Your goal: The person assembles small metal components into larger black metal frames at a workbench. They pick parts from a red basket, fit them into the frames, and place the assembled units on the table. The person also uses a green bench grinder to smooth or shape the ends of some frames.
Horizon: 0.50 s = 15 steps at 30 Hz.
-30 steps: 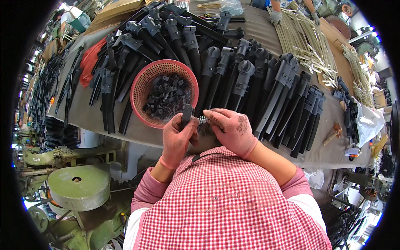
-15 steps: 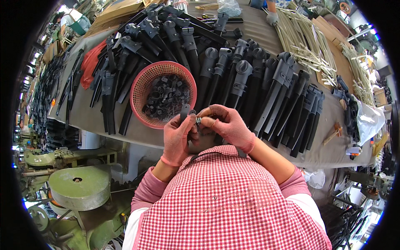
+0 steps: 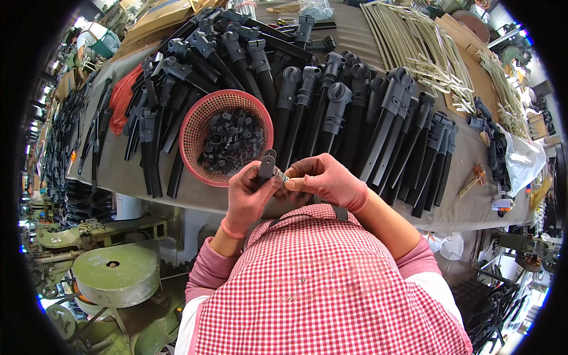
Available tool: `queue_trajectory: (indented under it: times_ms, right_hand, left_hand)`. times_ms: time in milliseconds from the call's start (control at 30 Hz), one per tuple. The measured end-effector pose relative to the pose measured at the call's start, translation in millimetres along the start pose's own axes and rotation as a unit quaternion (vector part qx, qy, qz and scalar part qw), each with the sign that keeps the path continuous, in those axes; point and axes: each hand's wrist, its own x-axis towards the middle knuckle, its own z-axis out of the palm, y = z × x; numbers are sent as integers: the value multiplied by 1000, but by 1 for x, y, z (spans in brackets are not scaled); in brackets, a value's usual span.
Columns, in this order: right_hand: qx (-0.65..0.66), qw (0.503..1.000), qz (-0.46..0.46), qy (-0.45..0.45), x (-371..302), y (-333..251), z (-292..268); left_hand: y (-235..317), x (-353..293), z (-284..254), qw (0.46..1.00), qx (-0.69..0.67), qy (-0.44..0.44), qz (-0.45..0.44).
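At the centre of the frame, a dark grey flat piece (image 3: 268, 165) with rounded, holed ends is held upright by the left hand (image 3: 248, 194), pinched between thumb and curled fingers near the lower right of the basket (image 3: 183, 139). A small metal spring (image 3: 283, 179) is gripped at the fingertips of the right hand (image 3: 329, 183), its thumb and forefinger being pressed together right beside the left fingertips; whether the spring is seated in the piece cannot be told. A second ago, the spring was seen in the gap between the two hands; by half a second ago that gap had been nearly closed, and contact is now kept up. Two rounded ends of the piece are now shown one behind the other, where one broad face was shown a second ago. The basket, filled with dark small parts (image 3: 228, 135), and the black tubes (image 3: 334, 115) across the upper middle are seen slightly farther left, the whole view having been shifted over the cloth-covered desk (image 3: 343, 35). At the upper right, the pale rods (image 3: 408, 44) are seen uncovered, where a co-worker's gloved hand was shown half a second ago.
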Motion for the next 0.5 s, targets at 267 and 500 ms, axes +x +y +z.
queue_trajectory:
  times_ms: [267,500]
  right_hand:
    - [-61,998,-9,21,0,0,0]
    - [-188,977,-56,89,7,10,3]
  left_hand:
    - [5,1,5,998,68,3,-12]
    - [8,7,5,994,37,105,20]
